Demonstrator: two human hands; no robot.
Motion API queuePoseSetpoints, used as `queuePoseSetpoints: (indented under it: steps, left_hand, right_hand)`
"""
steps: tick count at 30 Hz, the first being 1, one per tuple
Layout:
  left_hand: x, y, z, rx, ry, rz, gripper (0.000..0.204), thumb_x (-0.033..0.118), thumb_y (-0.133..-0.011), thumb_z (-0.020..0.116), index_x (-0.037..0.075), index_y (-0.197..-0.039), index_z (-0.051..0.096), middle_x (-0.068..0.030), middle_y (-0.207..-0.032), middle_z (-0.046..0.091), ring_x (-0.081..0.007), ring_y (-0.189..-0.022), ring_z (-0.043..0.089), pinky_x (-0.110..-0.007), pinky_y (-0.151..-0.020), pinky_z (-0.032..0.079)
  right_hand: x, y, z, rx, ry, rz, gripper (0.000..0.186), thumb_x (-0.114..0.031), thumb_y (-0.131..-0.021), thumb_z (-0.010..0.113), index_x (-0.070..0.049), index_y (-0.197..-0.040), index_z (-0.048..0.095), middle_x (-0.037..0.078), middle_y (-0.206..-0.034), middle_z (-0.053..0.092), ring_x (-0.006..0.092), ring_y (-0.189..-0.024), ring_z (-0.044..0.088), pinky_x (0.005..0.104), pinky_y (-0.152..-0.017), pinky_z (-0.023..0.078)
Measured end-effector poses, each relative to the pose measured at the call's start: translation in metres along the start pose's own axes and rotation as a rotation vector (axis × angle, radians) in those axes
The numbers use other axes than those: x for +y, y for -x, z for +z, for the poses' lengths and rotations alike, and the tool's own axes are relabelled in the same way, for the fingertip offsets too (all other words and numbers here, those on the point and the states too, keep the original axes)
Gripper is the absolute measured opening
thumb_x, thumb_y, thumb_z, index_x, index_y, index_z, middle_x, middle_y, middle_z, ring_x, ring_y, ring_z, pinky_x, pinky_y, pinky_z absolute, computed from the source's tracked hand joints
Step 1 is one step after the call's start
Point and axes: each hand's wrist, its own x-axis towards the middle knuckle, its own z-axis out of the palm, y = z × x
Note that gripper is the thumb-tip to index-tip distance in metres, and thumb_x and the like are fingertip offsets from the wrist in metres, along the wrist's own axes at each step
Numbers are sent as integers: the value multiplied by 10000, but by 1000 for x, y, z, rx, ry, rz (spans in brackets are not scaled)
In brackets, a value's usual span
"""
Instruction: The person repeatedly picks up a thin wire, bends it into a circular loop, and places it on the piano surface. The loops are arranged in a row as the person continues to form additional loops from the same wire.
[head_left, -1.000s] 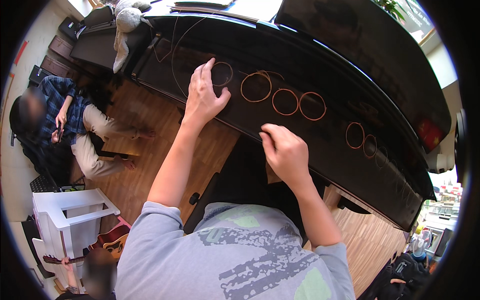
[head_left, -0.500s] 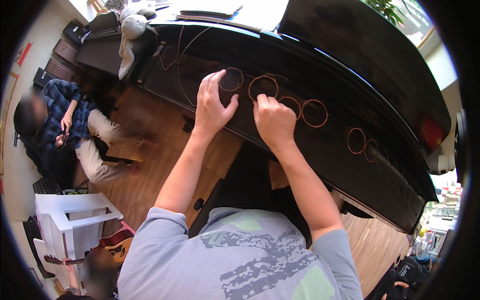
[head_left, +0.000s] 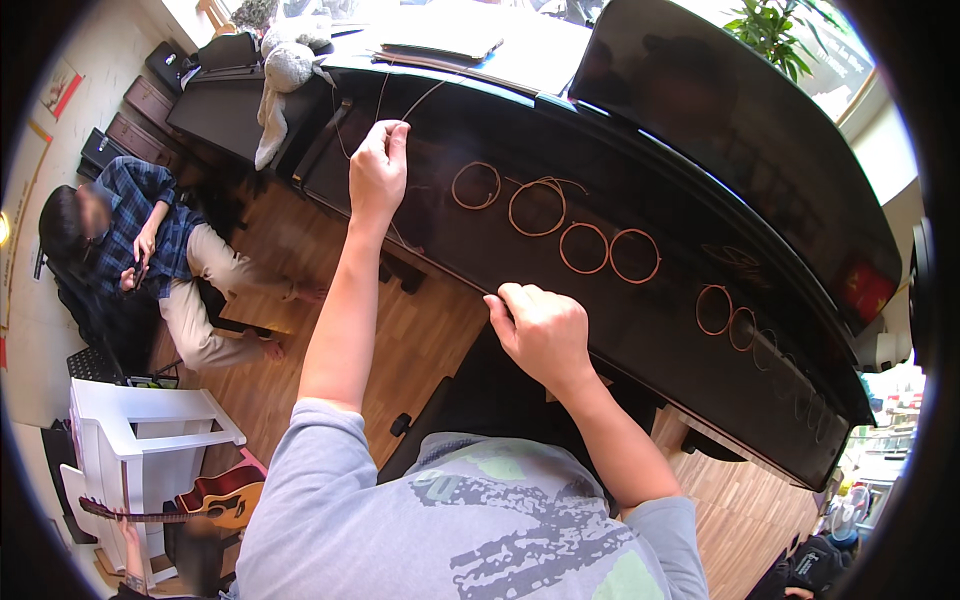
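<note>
My left hand [head_left: 378, 172] is raised over the left end of a glossy black piano-like top [head_left: 640, 320], thumb and forefinger pinched on a thin, loose string [head_left: 424, 97] that arcs up and away to the right. Lower and nearer me, my right hand [head_left: 545, 335] is curled closed by the front edge; whatever its fingers may hold is hidden. Beyond it, copper-coloured coiled strings lie in a row: a single coil [head_left: 476, 186], a larger one with a loose end [head_left: 537, 207], and two touching coils [head_left: 584, 248]. Farther right are smaller copper coils [head_left: 714, 310] and thin, pale ones.
A raised black panel [head_left: 740, 140] stands behind the coils. Papers [head_left: 440, 50] and a grey plush toy [head_left: 290, 68] lie at the far left. A seated person [head_left: 150, 220] is on the left; below, another person's hand holds a guitar [head_left: 225, 503] beside a white wooden frame [head_left: 150, 420].
My left hand has moved up and left from beside the coils and now pinches the loose string. My right hand has left the large coil and drawn back toward me.
</note>
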Motion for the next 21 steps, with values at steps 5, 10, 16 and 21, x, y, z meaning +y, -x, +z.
queuePoseSetpoints:
  steps: [5,10,16,21]
  left_hand:
    - [14,8,-13,10,457,-63,231,212,-995,506,37,-955,652,103,-542,349,29,-448,231,-197,-398,152]
    - [57,37,-48,-145,861,-377,225,222,-995,505,22,-1020,607,97,-575,309,10,-448,241,-178,-375,162]
    - [93,91,-54,-303,993,-441,235,224,-1001,492,25,-1006,617,89,-542,364,13,-437,262,-180,-385,183]
    - [113,129,-58,-385,929,-367,224,181,-991,510,1,-1003,643,100,-545,407,23,-453,295,-170,-419,213]
  right_hand:
    - [-1,6,-1,19,-93,-12,219,-196,-832,667,-103,-682,536,35,-571,524,198,-463,536,311,-439,420]
    - [-7,1,-11,16,-259,68,167,-187,-831,668,-89,-721,589,58,-589,564,217,-490,565,319,-453,431]
    - [1,-26,-24,-97,-879,489,295,-294,-944,561,-18,-912,659,39,-623,566,102,-536,511,263,-515,410]
    - [5,-89,-26,-229,-1405,629,506,-464,-981,448,-4,-1080,633,56,-861,664,104,-733,599,241,-639,452]
